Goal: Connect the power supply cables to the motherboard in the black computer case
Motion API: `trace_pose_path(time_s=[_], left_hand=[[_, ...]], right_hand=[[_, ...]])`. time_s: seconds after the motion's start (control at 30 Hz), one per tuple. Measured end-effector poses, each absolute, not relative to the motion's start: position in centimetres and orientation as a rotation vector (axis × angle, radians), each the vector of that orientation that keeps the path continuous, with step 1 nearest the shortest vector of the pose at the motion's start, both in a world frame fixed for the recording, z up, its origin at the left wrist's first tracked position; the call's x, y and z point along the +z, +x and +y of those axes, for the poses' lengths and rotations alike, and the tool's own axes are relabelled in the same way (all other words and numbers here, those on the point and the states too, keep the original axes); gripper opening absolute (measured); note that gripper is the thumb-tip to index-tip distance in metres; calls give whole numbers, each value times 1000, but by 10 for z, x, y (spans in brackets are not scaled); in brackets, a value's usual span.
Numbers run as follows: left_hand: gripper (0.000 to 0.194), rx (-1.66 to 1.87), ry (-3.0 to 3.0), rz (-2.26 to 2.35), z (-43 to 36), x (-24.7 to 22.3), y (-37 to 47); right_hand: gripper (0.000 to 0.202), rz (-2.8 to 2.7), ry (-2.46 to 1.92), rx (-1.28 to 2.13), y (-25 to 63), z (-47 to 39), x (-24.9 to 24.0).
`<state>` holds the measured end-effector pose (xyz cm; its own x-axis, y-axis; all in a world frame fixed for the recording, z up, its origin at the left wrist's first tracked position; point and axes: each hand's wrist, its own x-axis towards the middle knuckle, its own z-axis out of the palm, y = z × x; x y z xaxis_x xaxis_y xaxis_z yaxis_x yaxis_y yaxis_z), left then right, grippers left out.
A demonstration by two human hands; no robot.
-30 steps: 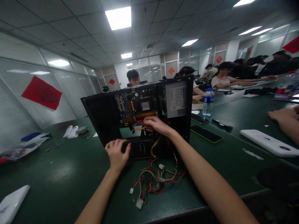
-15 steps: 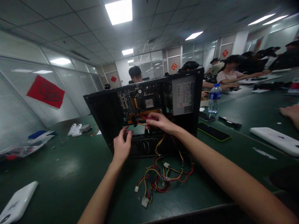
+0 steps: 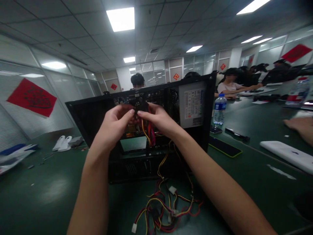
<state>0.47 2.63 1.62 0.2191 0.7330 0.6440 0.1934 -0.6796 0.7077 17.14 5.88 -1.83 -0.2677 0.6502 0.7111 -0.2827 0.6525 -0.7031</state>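
Note:
A black computer case [image 3: 88, 112] stands on the table with its open side toward me. My left hand [image 3: 113, 122] and my right hand [image 3: 160, 120] meet in front of the motherboard [image 3: 156, 96], thumbs almost touching. Between their fingertips is a black power connector [image 3: 141, 103], partly covered by the fingers. Its bundle of yellow, red and purple wires [image 3: 151, 132] hangs down below. Whether the connector touches a socket is hidden. A silver power supply [image 3: 192, 104] fills the case's upper right corner. Loose power cables with white plugs [image 3: 172, 190] lie tangled before the case.
On the right are a water bottle [image 3: 219, 111], a dark phone with a green edge [image 3: 226, 146] and a white phone [image 3: 288, 155]. White objects [image 3: 62, 143] and plastic bags [image 3: 18, 156] lie left. Other people [image 3: 231, 85] sit beyond; another person's hand [image 3: 299, 127] rests at right.
Both hands have moved up to the motherboard. My left hand came from the case's lower edge to the connector, which my right hand lifted by its wires. The case appears nearer.

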Motion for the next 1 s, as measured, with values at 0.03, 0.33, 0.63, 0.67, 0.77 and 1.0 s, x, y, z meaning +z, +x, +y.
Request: trace_pose_path(time_s=[0.03, 0.33, 0.63, 0.67, 0.77, 1.0], left_hand=[[40, 1493, 2037, 863, 23, 17, 5], [33, 1433, 2192, 922, -17, 19, 5], [31, 1395, 2160, 881, -17, 15, 8], [32, 1379, 2160, 879, -16, 15, 8], [36, 1367, 2162, 857, -13, 12, 8], [44, 1391, 2223, 762, -4, 5, 10]], right_hand=[[40, -1618, -320, 882, 173, 55, -16], [23, -1818, -406, 753, 206, 12, 3], [35, -1832, -500, 657, 216, 10, 5], [34, -1846, -498, 663, 216, 10, 4], [35, -1864, -483, 676, 217, 9, 4], [36, -1862, -510, 722, 222, 7, 5]])
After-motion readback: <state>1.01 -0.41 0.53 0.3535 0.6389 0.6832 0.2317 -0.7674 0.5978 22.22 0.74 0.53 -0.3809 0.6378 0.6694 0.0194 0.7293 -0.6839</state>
